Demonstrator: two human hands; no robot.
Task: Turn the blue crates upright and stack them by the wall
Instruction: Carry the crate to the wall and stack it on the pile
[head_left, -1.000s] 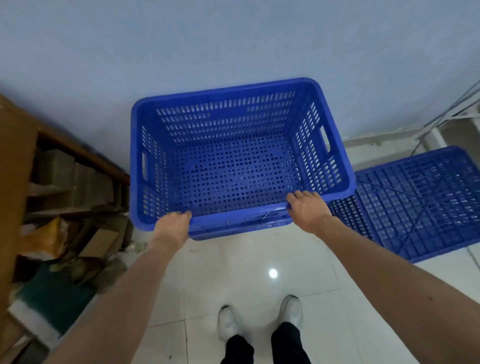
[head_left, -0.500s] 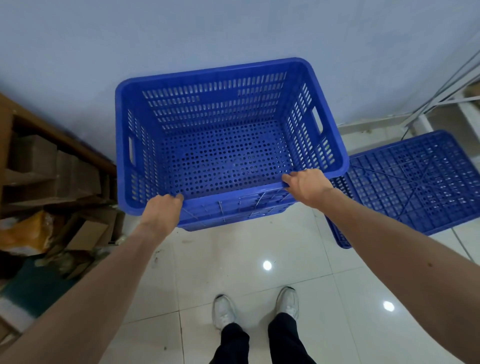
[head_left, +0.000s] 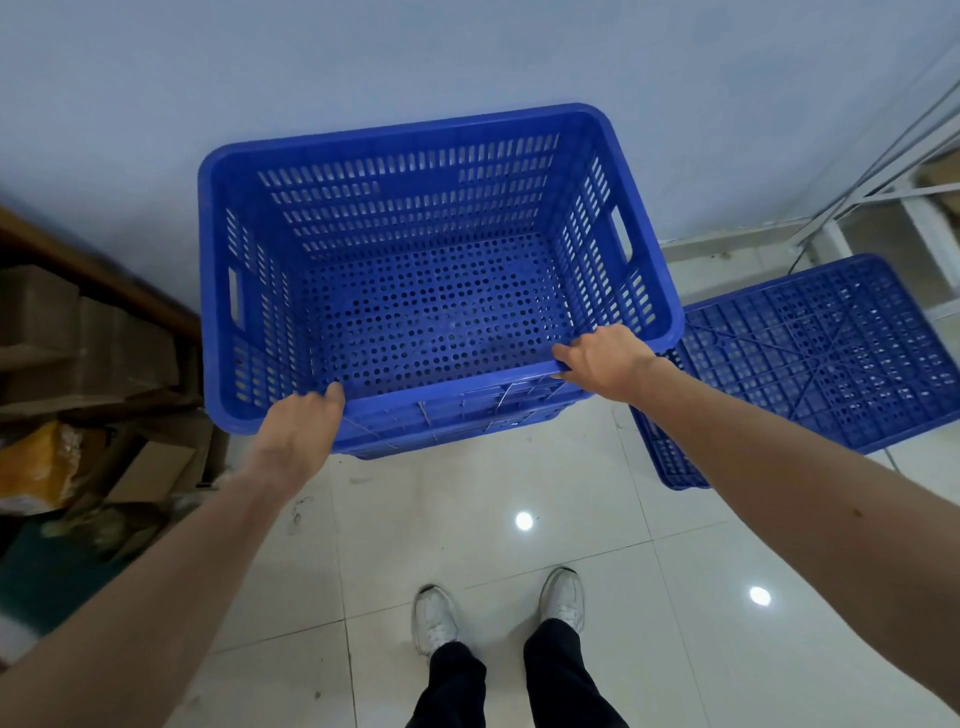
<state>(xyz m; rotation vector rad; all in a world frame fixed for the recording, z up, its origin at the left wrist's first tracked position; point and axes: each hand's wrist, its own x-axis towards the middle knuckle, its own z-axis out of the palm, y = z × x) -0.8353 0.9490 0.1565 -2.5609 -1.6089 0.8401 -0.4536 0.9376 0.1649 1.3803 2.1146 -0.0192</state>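
An upright blue crate (head_left: 415, 140) with slotted walls and a perforated floor stands close to the pale wall, its open top facing me. It seems to sit on another blue crate, whose front shows just under its near rim. My left hand (head_left: 298, 421) grips the near rim toward the left corner. My right hand (head_left: 602, 356) grips the same rim toward the right corner. A second blue crate (head_left: 810, 353) lies upside down on the floor to the right, its ribbed bottom facing up.
A wooden shelf (head_left: 93, 270) with cardboard boxes (head_left: 47, 312) and clutter stands at the left. A white metal rack (head_left: 893, 192) stands at the right by the wall. My white shoes (head_left: 498, 608) are on the glossy tiled floor (head_left: 467, 519).
The upright crate has shifted slightly toward the wall in my hands, and my view has drifted a little. Both hands keep the same hold on the near rim.
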